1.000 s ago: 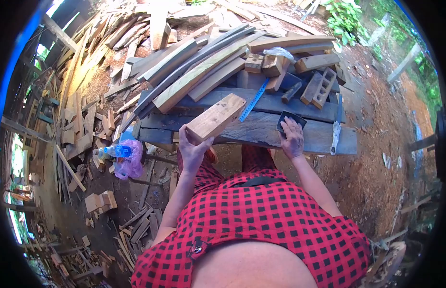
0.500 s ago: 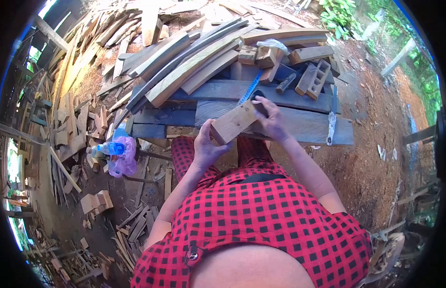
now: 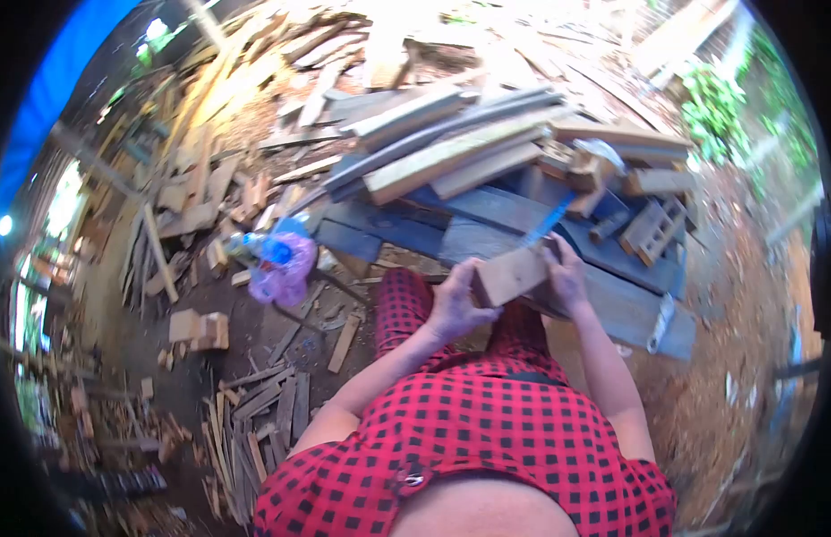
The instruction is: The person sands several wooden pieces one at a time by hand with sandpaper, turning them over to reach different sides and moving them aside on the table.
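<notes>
A short, pale wooden block is held at a tilt above the near edge of the plank bench. My left hand is closed around its left end, thumb below. At the right end, my right hand has its fingers closed against the block. Something dark shows under those fingertips, too blurred to name. Just beyond the block, a narrow blue strip lies slanting across the bench.
Long curved timbers are stacked on the bench, with a slotted wooden piece at the right. A pink plastic bag with a bottle is at the left. Wooden offcuts and a pile of sticks lie on the ground.
My view has swung left, so the bench appears farther right. My right hand has moved from the block's upper corner down along its right end. The left hand keeps its hold.
</notes>
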`<move>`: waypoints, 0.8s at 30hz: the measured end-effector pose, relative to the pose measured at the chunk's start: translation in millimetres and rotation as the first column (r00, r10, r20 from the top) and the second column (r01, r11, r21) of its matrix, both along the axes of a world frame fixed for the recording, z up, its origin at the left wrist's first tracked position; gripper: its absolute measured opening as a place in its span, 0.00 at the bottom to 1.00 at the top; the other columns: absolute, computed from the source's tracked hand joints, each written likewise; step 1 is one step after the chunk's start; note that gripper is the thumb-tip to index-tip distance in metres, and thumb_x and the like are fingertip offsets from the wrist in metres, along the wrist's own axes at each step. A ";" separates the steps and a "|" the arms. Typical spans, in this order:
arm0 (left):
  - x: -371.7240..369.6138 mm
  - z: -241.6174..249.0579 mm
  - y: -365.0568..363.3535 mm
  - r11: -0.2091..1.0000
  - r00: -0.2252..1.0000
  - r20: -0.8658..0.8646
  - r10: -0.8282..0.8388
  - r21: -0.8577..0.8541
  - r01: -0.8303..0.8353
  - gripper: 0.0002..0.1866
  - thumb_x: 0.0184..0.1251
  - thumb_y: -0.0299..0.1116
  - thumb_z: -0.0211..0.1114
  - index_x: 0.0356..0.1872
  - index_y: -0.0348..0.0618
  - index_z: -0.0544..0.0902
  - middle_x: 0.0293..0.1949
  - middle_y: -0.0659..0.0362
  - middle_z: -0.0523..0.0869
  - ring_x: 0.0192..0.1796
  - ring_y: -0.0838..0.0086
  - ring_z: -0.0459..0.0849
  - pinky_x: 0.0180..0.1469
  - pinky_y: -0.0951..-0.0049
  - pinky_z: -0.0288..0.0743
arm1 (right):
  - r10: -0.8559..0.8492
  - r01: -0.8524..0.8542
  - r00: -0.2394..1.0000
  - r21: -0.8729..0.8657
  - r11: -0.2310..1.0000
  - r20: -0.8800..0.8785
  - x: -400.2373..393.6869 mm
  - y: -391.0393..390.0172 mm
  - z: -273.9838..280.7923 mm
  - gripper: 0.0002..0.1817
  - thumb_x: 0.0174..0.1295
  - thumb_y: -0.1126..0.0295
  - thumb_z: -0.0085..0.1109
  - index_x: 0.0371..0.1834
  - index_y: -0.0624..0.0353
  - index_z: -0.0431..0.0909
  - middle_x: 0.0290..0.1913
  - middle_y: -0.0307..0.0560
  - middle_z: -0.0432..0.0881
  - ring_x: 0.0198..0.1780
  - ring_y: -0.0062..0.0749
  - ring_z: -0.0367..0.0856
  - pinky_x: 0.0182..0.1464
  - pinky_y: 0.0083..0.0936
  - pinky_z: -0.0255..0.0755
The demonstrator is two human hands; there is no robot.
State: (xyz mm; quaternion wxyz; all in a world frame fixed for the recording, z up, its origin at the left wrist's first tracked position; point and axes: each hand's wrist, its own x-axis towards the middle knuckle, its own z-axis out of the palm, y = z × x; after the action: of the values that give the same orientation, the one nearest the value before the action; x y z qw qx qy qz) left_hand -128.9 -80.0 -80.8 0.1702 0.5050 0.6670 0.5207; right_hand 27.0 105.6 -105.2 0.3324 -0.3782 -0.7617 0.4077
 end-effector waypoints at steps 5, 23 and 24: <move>-3.3 0.8 -2.3 0.999 0.997 -0.069 0.033 -0.005 -0.034 0.38 0.39 0.36 0.79 0.56 0.42 0.71 0.48 0.51 0.79 0.50 0.62 0.82 0.52 0.66 0.77 | 0.130 -0.128 0.991 0.089 0.988 -0.012 -13.4 -48.3 25.7 0.20 0.62 0.67 0.60 0.56 0.62 0.76 0.60 0.59 0.75 0.65 0.48 0.70 0.68 0.35 0.61; -1.1 3.3 -7.5 1.000 0.999 -0.048 0.004 -0.024 -0.006 0.41 0.36 0.33 0.78 0.57 0.43 0.68 0.47 0.49 0.77 0.50 0.54 0.81 0.52 0.61 0.75 | 0.283 -0.276 0.959 0.211 0.938 -0.001 -19.4 -92.5 44.1 0.20 0.59 0.75 0.61 0.56 0.62 0.77 0.60 0.56 0.76 0.65 0.46 0.71 0.67 0.36 0.61; -2.0 -5.2 -5.3 1.000 1.000 -0.024 0.010 0.025 -0.010 0.41 0.36 0.33 0.78 0.57 0.43 0.68 0.47 0.49 0.77 0.50 0.54 0.81 0.52 0.61 0.75 | 0.435 -0.419 0.900 0.253 0.872 -0.011 -22.1 -102.9 53.2 0.20 0.56 0.76 0.63 0.55 0.60 0.78 0.60 0.56 0.76 0.66 0.47 0.70 0.68 0.37 0.60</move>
State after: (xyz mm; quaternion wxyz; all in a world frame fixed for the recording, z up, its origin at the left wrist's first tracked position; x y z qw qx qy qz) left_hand -130.9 -85.3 -86.0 0.1533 0.5100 0.6649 0.5237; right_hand 4.9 2.7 -52.1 0.3040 -0.1426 -0.8590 0.3866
